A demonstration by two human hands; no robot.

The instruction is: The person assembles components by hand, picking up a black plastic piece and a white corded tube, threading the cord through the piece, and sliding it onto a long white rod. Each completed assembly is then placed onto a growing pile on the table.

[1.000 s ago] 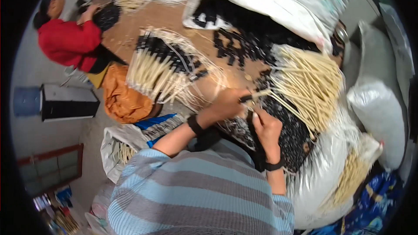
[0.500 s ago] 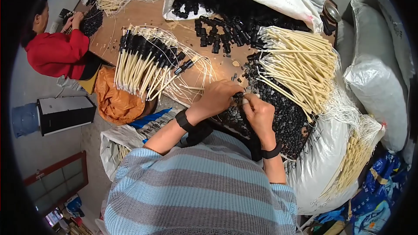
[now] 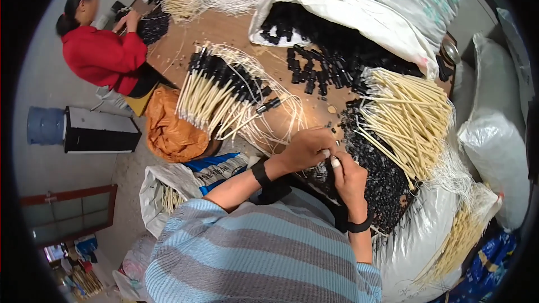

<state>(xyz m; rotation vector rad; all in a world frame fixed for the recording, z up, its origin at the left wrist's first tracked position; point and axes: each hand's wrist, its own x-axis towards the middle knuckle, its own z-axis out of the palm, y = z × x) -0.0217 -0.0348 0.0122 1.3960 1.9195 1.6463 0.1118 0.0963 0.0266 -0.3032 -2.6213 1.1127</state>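
- Left hand [image 3: 309,147]: fingers curled, thumb and forefinger drawn close; from my distant post I cannot tell what, if anything, the tips hold.
- Right hand [image 3: 351,178]: knuckles bent, tips just beside the left ones; contents likewise hidden from me.
- Small black pieces [image 3: 373,191]: one dense spread beside the right hand, at the near edge of a brown table [image 3: 241,36].
- Heap of pale sticks [image 3: 407,120]: right of both hands, no black fittings visible on the ends, white cords [image 3: 449,177] trailing off its near side; I enter this lot as left to do.
- Fan of fitted sticks [image 3: 193,101]: left of the hands, black fittings at the far ends; I enter this lot as done, and judge the work partway, with plenty remaining.
- Loose black fittings [image 3: 328,73]: scattered beyond the hands, before the mouth of a white sack [image 3: 353,8].
- Co-worker in red [image 3: 104,59]: one, far left, hands raised at the table.
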